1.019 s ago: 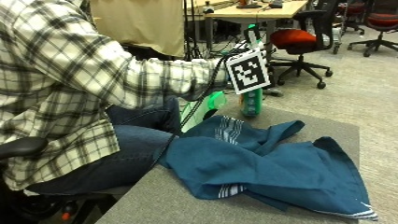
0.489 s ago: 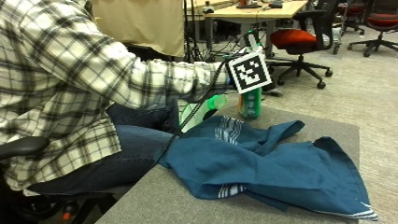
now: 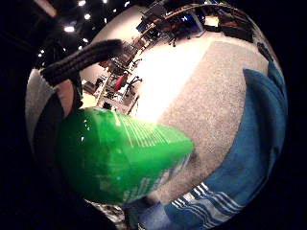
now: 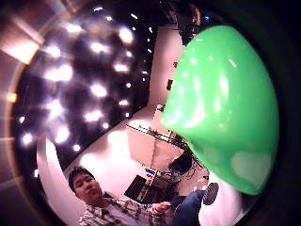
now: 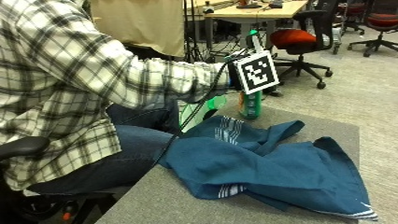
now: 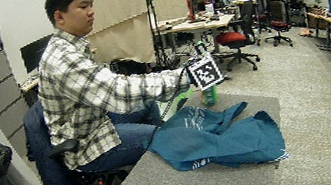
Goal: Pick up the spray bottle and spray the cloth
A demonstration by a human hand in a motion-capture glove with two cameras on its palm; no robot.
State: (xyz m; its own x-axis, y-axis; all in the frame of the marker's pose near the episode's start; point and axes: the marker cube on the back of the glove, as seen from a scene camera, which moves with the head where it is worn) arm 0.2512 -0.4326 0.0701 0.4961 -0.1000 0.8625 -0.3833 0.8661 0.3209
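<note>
Largely unchanged from a second ago.

- Cloth: blue, white-striped, rumpled across the middle of the counter; same lie as before, not yet sprayed.
- Spray bottle: green, upright at the counter's far edge just beyond the cloth; apparently not lifted yet.
- Right hand: still at the bottle's top. The bottle fills both palm views, so it is close to the palm, but whether the grip has closed on it cannot be told. Judged stage: pick-up pending.
- Counter: grey, carpet-like covering.
- Room: office, with a red chair and a desk behind.
</note>
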